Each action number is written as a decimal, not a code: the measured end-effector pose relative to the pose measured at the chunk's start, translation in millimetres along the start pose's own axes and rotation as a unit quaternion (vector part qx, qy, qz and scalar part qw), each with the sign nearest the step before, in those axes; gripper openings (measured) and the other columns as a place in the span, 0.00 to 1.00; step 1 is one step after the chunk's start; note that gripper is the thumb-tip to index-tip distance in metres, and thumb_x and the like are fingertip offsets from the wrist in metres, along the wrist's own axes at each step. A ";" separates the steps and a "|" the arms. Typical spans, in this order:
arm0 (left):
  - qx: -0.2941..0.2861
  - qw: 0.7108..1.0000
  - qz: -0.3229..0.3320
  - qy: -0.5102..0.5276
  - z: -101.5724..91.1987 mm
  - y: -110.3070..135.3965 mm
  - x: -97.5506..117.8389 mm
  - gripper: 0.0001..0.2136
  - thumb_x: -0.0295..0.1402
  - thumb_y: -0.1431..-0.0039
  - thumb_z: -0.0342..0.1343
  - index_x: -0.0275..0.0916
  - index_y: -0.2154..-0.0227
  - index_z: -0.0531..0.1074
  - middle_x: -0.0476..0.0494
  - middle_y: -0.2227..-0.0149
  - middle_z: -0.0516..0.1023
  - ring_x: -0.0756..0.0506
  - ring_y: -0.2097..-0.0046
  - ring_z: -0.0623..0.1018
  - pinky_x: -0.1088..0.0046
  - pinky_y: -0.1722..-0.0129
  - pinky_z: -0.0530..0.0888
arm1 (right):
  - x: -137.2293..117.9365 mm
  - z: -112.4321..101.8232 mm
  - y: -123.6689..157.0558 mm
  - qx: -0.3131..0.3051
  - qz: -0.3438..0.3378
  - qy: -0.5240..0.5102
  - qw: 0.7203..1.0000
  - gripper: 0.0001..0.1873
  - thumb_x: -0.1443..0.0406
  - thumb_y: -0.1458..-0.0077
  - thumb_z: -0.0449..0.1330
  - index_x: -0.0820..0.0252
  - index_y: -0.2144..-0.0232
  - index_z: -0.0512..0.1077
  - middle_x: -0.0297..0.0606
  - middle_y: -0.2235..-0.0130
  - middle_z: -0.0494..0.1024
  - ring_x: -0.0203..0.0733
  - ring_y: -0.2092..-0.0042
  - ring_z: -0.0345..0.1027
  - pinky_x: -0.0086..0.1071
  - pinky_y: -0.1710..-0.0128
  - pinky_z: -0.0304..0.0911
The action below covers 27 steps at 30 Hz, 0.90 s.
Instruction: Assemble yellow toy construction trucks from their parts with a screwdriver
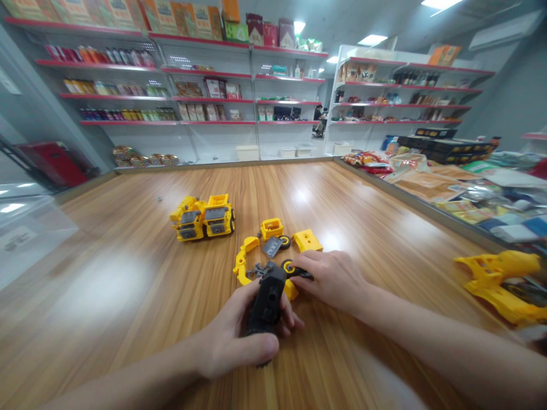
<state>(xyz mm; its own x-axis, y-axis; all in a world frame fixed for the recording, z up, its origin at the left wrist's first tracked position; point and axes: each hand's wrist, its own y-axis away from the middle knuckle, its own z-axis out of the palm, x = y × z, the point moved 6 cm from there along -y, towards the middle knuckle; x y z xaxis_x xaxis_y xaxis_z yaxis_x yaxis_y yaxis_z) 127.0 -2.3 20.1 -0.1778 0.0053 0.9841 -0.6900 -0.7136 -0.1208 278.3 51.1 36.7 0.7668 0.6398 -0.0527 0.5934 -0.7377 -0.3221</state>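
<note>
My left hand (pixel 252 330) is wrapped round a black toy vehicle chassis (pixel 269 293), held tilted above the wooden table. My right hand (pixel 331 279) is closed at a small black toy wheel (pixel 289 266) with a yellow hub, just beyond the chassis; its lower fingers are partly hidden. Around both hands lie loose toy parts: a curved yellow arm (pixel 241 265), a yellow bucket-like piece (pixel 272 228), a grey plate (pixel 272 246), another wheel (pixel 284 242), a yellow cover (pixel 307 241) and small grey pieces (pixel 258 270).
Two yellow toy trucks (pixel 204 219) stand together at the left. A yellow toy drill (pixel 499 279) lies at the right edge. A clear plastic bin (pixel 34 233) is at far left. Packaged goods (pixel 440 182) lie beyond the table's right edge, and stocked shelves (pixel 209 74) line the back.
</note>
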 end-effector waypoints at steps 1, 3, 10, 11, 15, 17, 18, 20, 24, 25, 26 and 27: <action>0.002 1.000 -0.001 -0.004 -0.1 0.1 0.8 0.19 0.42 0.46 0.61 0.37 0.56 0.66 0.37 0.59 0.74 0.33 0.52 0.75 0.53 0.52 0.71 | -1.1 -0.3 0.0 -0.002 -0.003 0.003 1.000 0.10 0.57 0.39 0.59 0.54 0.59 0.74 0.33 0.62 0.80 0.41 0.66 0.73 0.32 0.72 0.50; 0.005 1.000 -0.003 -0.016 -0.2 -0.4 3.0 0.19 0.42 0.46 0.61 0.36 0.56 0.67 0.37 0.60 0.74 0.34 0.53 0.75 0.53 0.53 0.71 | -3.5 -1.2 0.0 -0.006 -0.009 0.009 1.000 0.09 0.57 0.39 0.59 0.55 0.61 0.74 0.33 0.64 0.80 0.41 0.67 0.73 0.32 0.73 0.48; 0.000 0.998 0.010 -0.061 -2.1 -3.0 5.9 0.18 0.43 0.46 0.60 0.34 0.59 0.69 0.36 0.62 0.73 0.33 0.55 0.76 0.56 0.56 0.71 | -9.7 -3.2 -1.6 -0.012 -0.025 0.030 0.999 0.09 0.58 0.39 0.59 0.56 0.65 0.72 0.33 0.67 0.79 0.40 0.69 0.72 0.33 0.74 0.45; -0.002 0.998 0.014 -0.061 -2.3 -2.9 5.7 0.18 0.43 0.46 0.60 0.34 0.59 0.69 0.36 0.62 0.73 0.33 0.55 0.76 0.57 0.56 0.70 | -9.4 -2.8 -1.8 -0.011 -0.021 0.028 0.999 0.09 0.58 0.39 0.59 0.56 0.65 0.72 0.32 0.67 0.79 0.40 0.69 0.72 0.32 0.74 0.46; 0.002 0.998 0.012 -0.063 -3.4 -2.1 6.6 0.18 0.43 0.46 0.60 0.35 0.59 0.69 0.37 0.61 0.73 0.33 0.55 0.76 0.57 0.56 0.70 | -7.3 -1.2 -1.8 -0.001 -0.008 0.011 1.000 0.08 0.58 0.39 0.60 0.56 0.63 0.72 0.32 0.65 0.80 0.41 0.67 0.73 0.32 0.73 0.51; 0.011 0.997 0.012 -0.070 -4.7 -1.8 7.9 0.17 0.43 0.47 0.61 0.35 0.61 0.70 0.37 0.61 0.73 0.34 0.53 0.75 0.57 0.54 0.70 | -6.3 -2.3 -1.7 0.008 -0.008 0.004 1.000 0.08 0.58 0.39 0.59 0.56 0.62 0.73 0.33 0.63 0.80 0.41 0.65 0.74 0.31 0.72 0.54; 0.018 0.997 0.011 -0.071 -6.0 -1.9 7.7 0.17 0.42 0.47 0.61 0.35 0.61 0.70 0.37 0.61 0.73 0.34 0.52 0.74 0.57 0.52 0.69 | -5.6 -4.0 -1.7 0.017 -0.009 0.000 1.000 0.08 0.59 0.39 0.59 0.57 0.62 0.73 0.34 0.61 0.80 0.41 0.64 0.74 0.31 0.71 0.56; 0.039 0.997 0.010 -0.065 -9.9 -2.6 4.4 0.17 0.43 0.46 0.62 0.35 0.60 0.71 0.38 0.60 0.74 0.33 0.49 0.73 0.57 0.49 0.68 | -3.5 -9.6 -1.8 0.045 -0.012 -0.020 0.999 0.08 0.59 0.39 0.59 0.57 0.61 0.73 0.35 0.58 0.80 0.41 0.62 0.75 0.31 0.69 0.59; 0.082 0.997 0.007 -0.007 -18.2 -5.9 -9.2 0.18 0.45 0.44 0.60 0.34 0.58 0.71 0.38 0.63 0.76 0.35 0.52 0.77 0.58 0.51 0.70 | 2.1 -23.8 -0.5 0.122 -0.020 -0.074 0.990 0.06 0.61 0.38 0.59 0.57 0.61 0.73 0.35 0.54 0.79 0.40 0.57 0.75 0.29 0.61 0.65; 0.083 0.996 0.002 0.015 -18.4 -7.0 -12.5 0.19 0.46 0.44 0.60 0.34 0.59 0.71 0.38 0.63 0.77 0.35 0.56 0.78 0.59 0.55 0.73 | 2.9 -27.3 0.5 0.144 -0.025 -0.086 0.986 0.06 0.62 0.39 0.59 0.57 0.61 0.73 0.35 0.54 0.79 0.39 0.57 0.75 0.29 0.59 0.66; 0.080 0.996 -0.006 0.041 -17.5 -8.2 -15.3 0.20 0.47 0.44 0.60 0.34 0.59 0.70 0.38 0.64 0.77 0.36 0.60 0.80 0.62 0.61 0.75 | 2.9 -30.9 1.9 0.166 -0.034 -0.098 0.981 0.06 0.63 0.39 0.59 0.57 0.60 0.72 0.35 0.53 0.79 0.39 0.56 0.75 0.30 0.57 0.67; 0.075 0.995 -0.013 0.070 -15.9 -9.3 -17.0 0.21 0.49 0.45 0.59 0.35 0.59 0.70 0.38 0.65 0.76 0.37 0.63 0.81 0.65 0.67 0.75 | 2.0 -34.7 3.7 0.187 -0.045 -0.108 0.975 0.06 0.64 0.39 0.60 0.57 0.60 0.72 0.36 0.53 0.79 0.39 0.56 0.75 0.30 0.56 0.68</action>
<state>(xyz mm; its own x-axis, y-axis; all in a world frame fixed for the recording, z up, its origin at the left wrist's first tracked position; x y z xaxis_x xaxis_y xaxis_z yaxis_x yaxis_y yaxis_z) 125.2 15.4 2.3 -0.2646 0.1153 0.9574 -0.5858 -0.8078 -0.0646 290.6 42.1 68.3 0.6229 0.7580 -0.1936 0.4934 -0.5727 -0.6547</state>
